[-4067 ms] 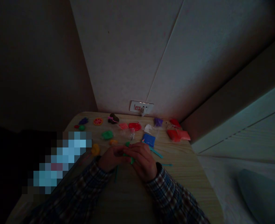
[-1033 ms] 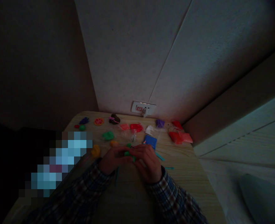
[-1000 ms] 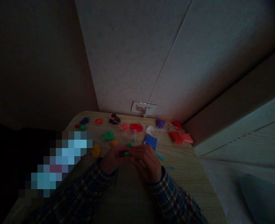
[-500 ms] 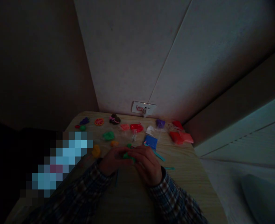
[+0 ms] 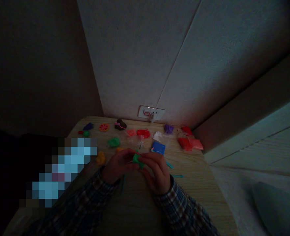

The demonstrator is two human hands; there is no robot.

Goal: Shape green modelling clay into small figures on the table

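Above the middle of the table, a lump of green modelling clay [image 5: 137,159] is pinched between both hands. My left hand [image 5: 119,165] grips it from the left with thumb and fingers. From the right, the curled fingers of my right hand [image 5: 157,170] press on the same lump and cover part of it. Just behind the hands lie an orange clay piece [image 5: 119,149], partly hidden, and a blue clay packet [image 5: 158,148]. A teal modelling tool [image 5: 169,164] pokes out beyond my right hand, and a thin dark stick [image 5: 123,184] lies below my left wrist.
Along the back lie a round pink-and-orange slice [image 5: 104,127], a brown clay piece [image 5: 120,124], red clay [image 5: 143,133], white clay [image 5: 157,136], purple clay [image 5: 169,129] and red packets [image 5: 185,144]. Green clay [image 5: 113,142] and yellow clay [image 5: 100,159] lie left. A wall socket [image 5: 151,113] sits behind.
The green clay has been turned between my fingers, and more of it shows now. My hands stay in nearly the same place, the left fingers slightly more raised.
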